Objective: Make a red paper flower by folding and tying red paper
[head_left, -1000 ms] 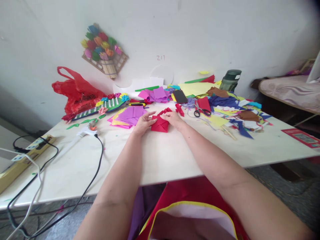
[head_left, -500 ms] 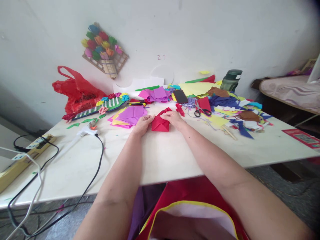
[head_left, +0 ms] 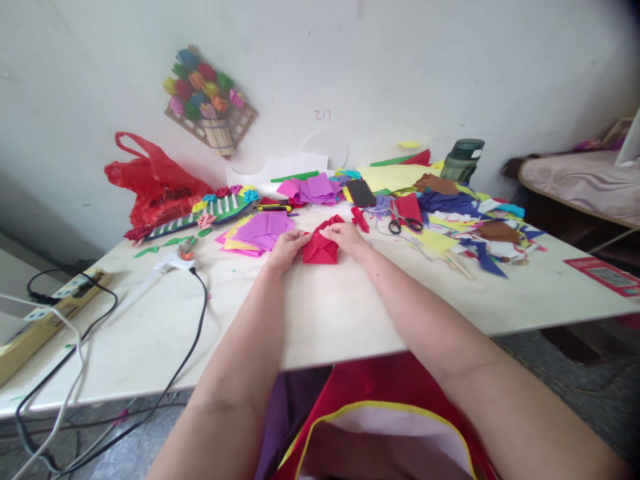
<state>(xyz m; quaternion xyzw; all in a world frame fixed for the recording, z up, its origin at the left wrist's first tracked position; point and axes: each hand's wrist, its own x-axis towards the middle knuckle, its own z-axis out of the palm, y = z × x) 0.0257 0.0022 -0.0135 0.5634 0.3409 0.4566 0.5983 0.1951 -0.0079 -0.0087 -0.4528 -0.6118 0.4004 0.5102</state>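
Note:
A folded red paper piece (head_left: 320, 250) lies on the white table (head_left: 330, 313) in front of me. My left hand (head_left: 286, 248) presses on its left edge with fingers curled against the paper. My right hand (head_left: 349, 237) pinches the paper's upper right part, where a flap stands up. A stack of purple and yellow paper sheets (head_left: 260, 233) lies just left of my left hand.
Scissors (head_left: 403, 222), a dark phone (head_left: 360, 193), a red plastic bag (head_left: 155, 183) and several coloured paper scraps (head_left: 470, 227) crowd the far table. A glue gun (head_left: 173, 263) with black cord lies left; a power strip (head_left: 47, 313) sits at the left edge. A green bottle (head_left: 463, 160) stands at the back.
My left hand has drawn its fingers in from stretched over the paper to curled at its left edge. The red paper has barely shifted.

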